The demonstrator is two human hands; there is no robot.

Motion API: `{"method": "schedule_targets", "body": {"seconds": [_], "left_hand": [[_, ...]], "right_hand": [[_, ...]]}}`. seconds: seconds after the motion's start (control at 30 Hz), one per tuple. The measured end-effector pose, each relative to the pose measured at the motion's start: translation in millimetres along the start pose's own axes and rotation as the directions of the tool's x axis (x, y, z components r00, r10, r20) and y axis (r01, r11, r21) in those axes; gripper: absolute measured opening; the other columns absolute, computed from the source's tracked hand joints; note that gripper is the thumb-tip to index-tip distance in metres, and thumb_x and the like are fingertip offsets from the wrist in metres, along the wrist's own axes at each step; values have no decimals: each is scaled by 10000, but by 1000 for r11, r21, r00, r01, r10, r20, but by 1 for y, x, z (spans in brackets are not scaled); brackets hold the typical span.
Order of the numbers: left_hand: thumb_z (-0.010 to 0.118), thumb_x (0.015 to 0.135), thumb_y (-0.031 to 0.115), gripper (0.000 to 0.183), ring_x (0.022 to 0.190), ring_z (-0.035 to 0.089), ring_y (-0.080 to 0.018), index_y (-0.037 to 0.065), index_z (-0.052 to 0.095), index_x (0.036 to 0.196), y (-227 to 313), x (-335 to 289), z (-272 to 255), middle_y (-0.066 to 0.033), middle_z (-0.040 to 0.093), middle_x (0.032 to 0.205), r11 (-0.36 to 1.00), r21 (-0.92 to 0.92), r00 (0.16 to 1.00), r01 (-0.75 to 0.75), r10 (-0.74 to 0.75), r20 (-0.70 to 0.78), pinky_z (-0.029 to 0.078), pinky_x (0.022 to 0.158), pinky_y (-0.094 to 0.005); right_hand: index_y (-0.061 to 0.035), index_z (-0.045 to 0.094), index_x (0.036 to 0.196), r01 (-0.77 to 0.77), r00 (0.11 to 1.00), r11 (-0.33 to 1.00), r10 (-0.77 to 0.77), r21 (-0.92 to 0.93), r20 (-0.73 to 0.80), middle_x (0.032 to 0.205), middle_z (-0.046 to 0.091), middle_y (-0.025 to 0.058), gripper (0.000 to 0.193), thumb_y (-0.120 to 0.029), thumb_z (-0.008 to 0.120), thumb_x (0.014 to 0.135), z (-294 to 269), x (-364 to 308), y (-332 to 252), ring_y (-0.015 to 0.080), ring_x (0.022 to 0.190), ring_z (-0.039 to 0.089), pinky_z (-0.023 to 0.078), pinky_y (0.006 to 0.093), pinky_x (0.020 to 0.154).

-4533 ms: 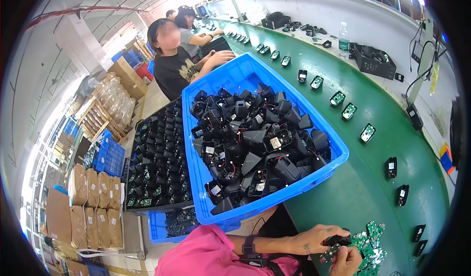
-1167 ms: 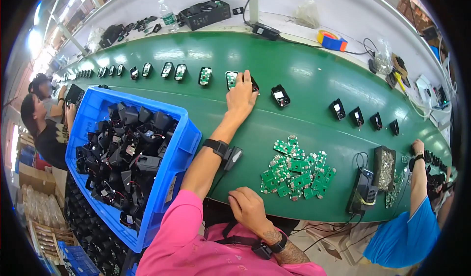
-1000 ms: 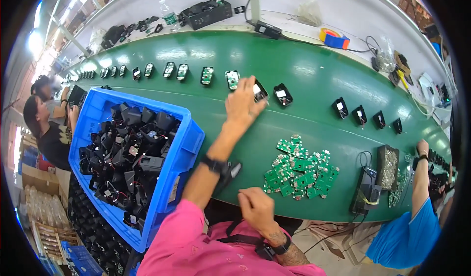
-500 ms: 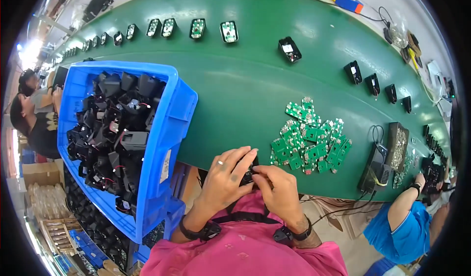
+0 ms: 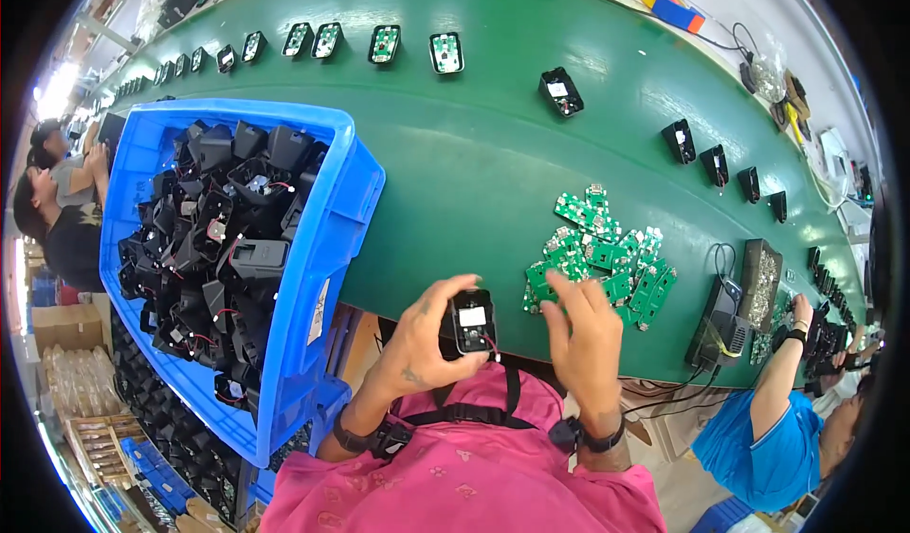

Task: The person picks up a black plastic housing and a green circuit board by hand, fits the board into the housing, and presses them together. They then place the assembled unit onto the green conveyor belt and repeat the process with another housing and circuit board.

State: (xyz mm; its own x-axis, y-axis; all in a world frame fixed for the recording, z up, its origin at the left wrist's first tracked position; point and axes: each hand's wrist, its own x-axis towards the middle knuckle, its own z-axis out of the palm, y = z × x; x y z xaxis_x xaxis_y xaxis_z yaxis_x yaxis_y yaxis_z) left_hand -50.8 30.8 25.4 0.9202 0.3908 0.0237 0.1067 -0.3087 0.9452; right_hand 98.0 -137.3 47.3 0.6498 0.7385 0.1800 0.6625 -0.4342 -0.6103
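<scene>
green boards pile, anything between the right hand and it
Nothing visible. The right hand already has its fingers at the near edge of the green boards pile, on the green belt. The left hand holds a black housing off to the side.

We are looking steeply down from head height onto the green conveyor belt [image 5: 474,163], facing across it, close above its near edge; fisheye curving is bending its far edge.

Matt black plastic housing [image 5: 471,322], glossy blue plastic crate [image 5: 349,213], smooth green belt [image 5: 493,144]
</scene>
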Motion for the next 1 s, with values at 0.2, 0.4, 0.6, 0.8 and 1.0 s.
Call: {"method": "schedule_targets", "body": {"seconds": [0.2,0.4,0.6,0.8,1.0], "left_hand": [[740,792,163,637,991,617,-163,-22,465,1336,-5,-2,0,-135,636,1120,920,-337,980,199,-192,53,516,833,-305],[702,895,205,432,782,573,-72,-45,546,1210,10,5,13,-102,658,998,876,-345,941,337,-296,167,466,660,-220],[730,895,211,371,727,552,-42,-52,555,1088,11,15,23,-82,656,926,842,-408,934,352,-348,86,443,606,-199],[742,885,193,350,727,595,-56,-54,551,1041,15,23,23,-79,649,889,873,-329,929,361,-368,43,493,607,-221],[816,824,309,478,649,606,-76,-73,566,966,6,22,29,-89,651,774,880,-339,930,334,-366,-35,487,521,-257]], "right_hand": [[-11,626,1131,47,984,992,-27,-116,174,1095,546,171,365,-37,737,784,-2,28,14,322,871,608,503,436,760],[37,616,1049,-256,964,945,235,205,121,933,648,113,206,34,685,855,-10,31,21,115,693,629,508,253,625],[66,629,1069,-245,952,769,305,591,-3,960,641,74,203,61,675,872,-7,7,10,143,780,659,546,258,703],[31,660,995,26,953,873,126,487,-276,964,680,129,192,87,720,821,8,-8,-1,168,835,667,539,267,723],[-10,694,929,146,928,940,-22,309,-372,934,716,125,208,100,740,759,13,-8,-12,228,838,688,542,313,736]]}}
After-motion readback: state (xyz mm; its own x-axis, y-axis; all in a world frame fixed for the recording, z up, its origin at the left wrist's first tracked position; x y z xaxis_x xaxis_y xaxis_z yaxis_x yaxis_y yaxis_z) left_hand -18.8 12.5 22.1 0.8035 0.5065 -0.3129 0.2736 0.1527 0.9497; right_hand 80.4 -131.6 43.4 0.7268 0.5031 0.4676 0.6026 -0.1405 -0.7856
